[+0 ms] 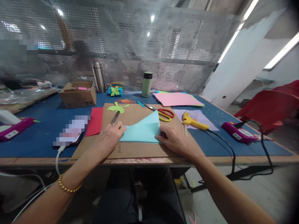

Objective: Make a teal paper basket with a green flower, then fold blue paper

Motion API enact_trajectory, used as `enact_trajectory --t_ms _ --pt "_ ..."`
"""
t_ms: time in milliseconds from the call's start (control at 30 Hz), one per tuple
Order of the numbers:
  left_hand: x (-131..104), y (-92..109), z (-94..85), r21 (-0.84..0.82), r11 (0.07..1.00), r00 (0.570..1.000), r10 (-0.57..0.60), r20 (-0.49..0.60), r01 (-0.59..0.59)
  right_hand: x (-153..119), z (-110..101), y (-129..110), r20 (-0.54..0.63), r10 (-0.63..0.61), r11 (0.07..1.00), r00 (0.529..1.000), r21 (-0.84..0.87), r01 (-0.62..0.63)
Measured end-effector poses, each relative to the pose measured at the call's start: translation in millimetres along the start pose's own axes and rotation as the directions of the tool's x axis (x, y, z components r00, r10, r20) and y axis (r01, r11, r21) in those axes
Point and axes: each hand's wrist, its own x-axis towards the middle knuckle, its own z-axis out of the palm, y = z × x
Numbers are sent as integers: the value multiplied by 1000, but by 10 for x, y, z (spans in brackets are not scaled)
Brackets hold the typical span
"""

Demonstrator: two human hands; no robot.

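Currently, the light blue paper (141, 133) lies on the brown cardboard (140, 151), near the front edge of the blue desk (38, 150), between your two hands. Check the grip on each side. Your left grip (111, 134) has its fingertips at the paper's left end; whether they pinch the sheet or only press it down cannot be told. Your right grip (170, 138) is curled at the right edge, thumb lapped over the face; its underside is hidden, so a closed pinch cannot be confirmed.

Treat the paper as light and fairly stiff for a thin sheet. Expect it to crease readily, to keep that crease, and to slide on the cardboard if pressed at one end only. Hold it flat-fingered near the side edges or along the lower fold; avoid squeezing the upper point, which is likely to bend first.

Note its appearance: plain, matt and evenly coloured, apparently folded into layers. Its lower edge runs straight, roughly parallel to the desk front. Its upper outline slopes up to a sharp point at right, close to the scissors (159, 110). A faint tonal line crosses the face, separating the upper flap from the lower panel.
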Motion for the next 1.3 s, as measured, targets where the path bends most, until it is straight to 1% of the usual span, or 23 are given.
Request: enact_trajectory --t_ms 100,333,433,533,667,733,800,833,867,900,967,1033,1067,1133,1200,1300 --pt "-5 -5 -1 -9 1000 1000 -2 11 2 -4 -7 -13 7 12 1000 1000 -4 -12" --pt "-17 -2 89 -53 999 999 -3 -46 1 -38 -30 -77 -18 8 1000 1000 22 -8" --pt "-5 11 118 -38 999 999 -11 -43 9 -37 -31 -87 -29 11 999 1000 32 -10" --pt "6 33 93 -3 1000 1000 -24 -17 24 -37 -41 -95 -56 14 999 998 49 -11" --pt "9 90 -6 43 999 1000 -27 11 27 -54 -34 -109 -75 49 999 996 23 -47" --pt "8 116 -43 51 998 999 -36 14 35 -73 -7 -130 -122 76 996 990 -42 -81" --pt "11 133 -52 56 998 999 -39 -11 39 -95 31 -167 -240 58 983 969 -154 -97" --pt "14 140 -46 52 998 999 -26 -28 28 -104 48 -192 -297 12 972 955 -221 -81" --pt "17 149 -37 41 999 999 -1 -41 3 -113 62 -217 -331 -62 957 941 -288 -38" --pt "21 160 -27 23 999 999 33 -41 -32 -120 71 -243 -328 -158 938 931 -344 38" --pt "25 193 -11 -20 993 994 113 -5 -113 -129 75 -287 -232 -355 887 906 -390 248" --pt "25 235 -8 -57 984 985 170 33 -168 -135 67 -317 -118 -494 835 861 -340 432" --pt "25 254 -10 -70 981 982 183 40 -180 -139 62 -328 -77 -535 817 842 -303 491" --pt "24 279 -17 -93 979 982 186 38 -182 -147 53 -347 -19 -576 793 817 -252 554" --pt "29 285 -20 -114 978 983 179 46 -173 -154 49 -364 22 -593 778 805 -242 580" --pt "40 272 -17 -132 975 981 186 54 -177 -156 53 -370 54 -589 776 806 -239 583"
